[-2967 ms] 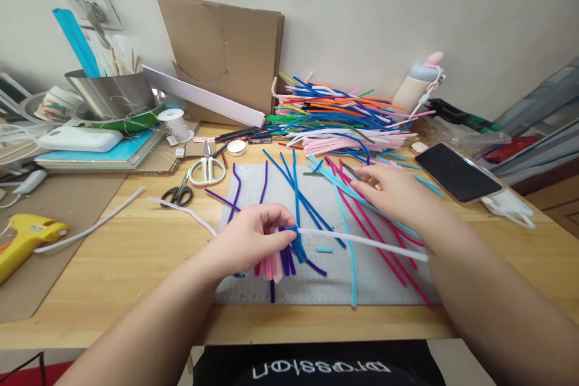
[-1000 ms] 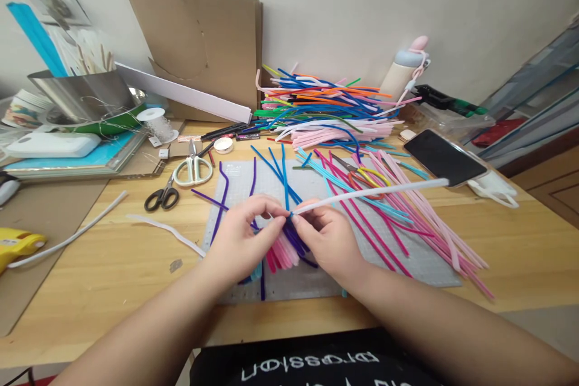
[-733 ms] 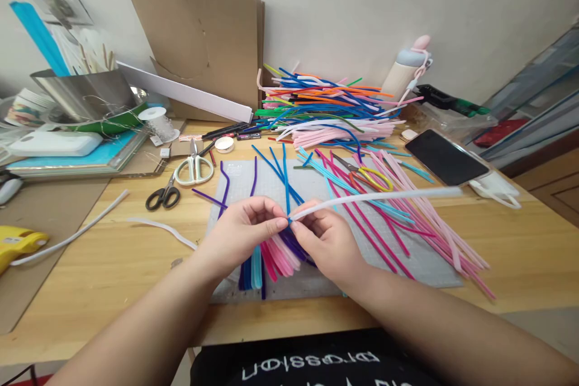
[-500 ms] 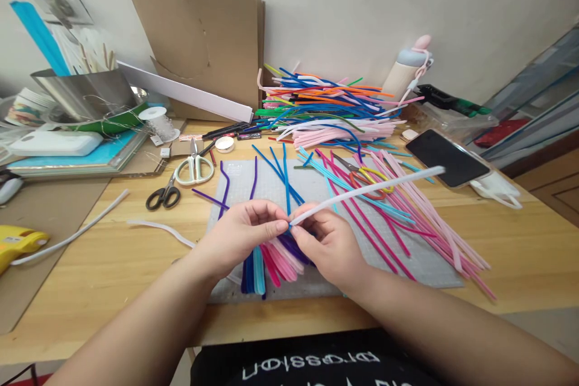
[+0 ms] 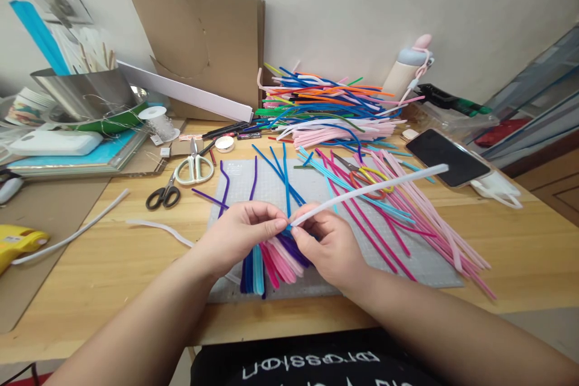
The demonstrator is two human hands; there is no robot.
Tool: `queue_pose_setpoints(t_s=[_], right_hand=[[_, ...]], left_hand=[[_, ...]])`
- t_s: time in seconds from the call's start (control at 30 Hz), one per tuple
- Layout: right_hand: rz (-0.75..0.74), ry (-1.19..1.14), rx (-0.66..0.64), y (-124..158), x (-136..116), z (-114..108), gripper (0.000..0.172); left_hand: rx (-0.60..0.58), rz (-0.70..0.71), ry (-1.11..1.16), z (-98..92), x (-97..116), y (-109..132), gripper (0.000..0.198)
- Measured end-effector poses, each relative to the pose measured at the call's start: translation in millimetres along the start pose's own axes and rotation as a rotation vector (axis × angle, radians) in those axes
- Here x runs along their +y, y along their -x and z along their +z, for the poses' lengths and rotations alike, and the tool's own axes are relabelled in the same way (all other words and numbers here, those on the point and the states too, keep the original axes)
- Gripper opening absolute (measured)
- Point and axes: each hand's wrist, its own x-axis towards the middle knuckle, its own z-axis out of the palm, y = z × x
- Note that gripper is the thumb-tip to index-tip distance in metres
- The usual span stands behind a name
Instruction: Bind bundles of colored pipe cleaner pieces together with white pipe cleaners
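In the head view, my left hand (image 5: 248, 230) pinches thumb against forefinger at the end of a blue pipe cleaner, of which only a small bit shows between the fingertips. My right hand (image 5: 332, 247) meets it there, its thumb and fingers closed on a white pipe cleaner (image 5: 368, 189) that slants up to the right. Below and behind both hands lies a fan of folded pipe cleaners (image 5: 281, 260) in purple, blue, light blue and pinks. My hands partly cover it. All this is over a grey cutting mat (image 5: 316, 289).
Loose pink pipe cleaners (image 5: 434, 217) and orange-yellow scissors (image 5: 373, 180) lie right. White scissors (image 5: 194, 170) and black scissors (image 5: 163, 195) sit left. A big pile of pipe cleaners (image 5: 335, 102), a phone (image 5: 447, 157) and a yellow glue gun (image 5: 20, 243) surround the mat.
The free tip of the white pipe cleaner has shifted slightly to the right and up. Both hands stay pinched together in nearly the same spot.
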Motion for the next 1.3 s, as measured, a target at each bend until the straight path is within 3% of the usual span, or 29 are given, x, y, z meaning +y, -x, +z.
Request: queue_pose_setpoints(t_s=[0.6,0.9,1.3], right_hand=[[0.034,0.032,-0.023,1.6,-4.1,0.0,0.003],[0.166,-0.114,-0.039,0.6,-4.3,-2.4,0.006],[0.199,-0.230,-0.119,-2.1,-0.1,-4.4,0.011]], left_hand=[[-0.063,0.003,-0.120,-3.9,1.9,0.5,0.012],[-0.008,0.010,-0.100,-0.7,0.4,-0.1,0.016],[-0.009,-0.030,-0.131,-4.5,5.6,0.4,0.014]])
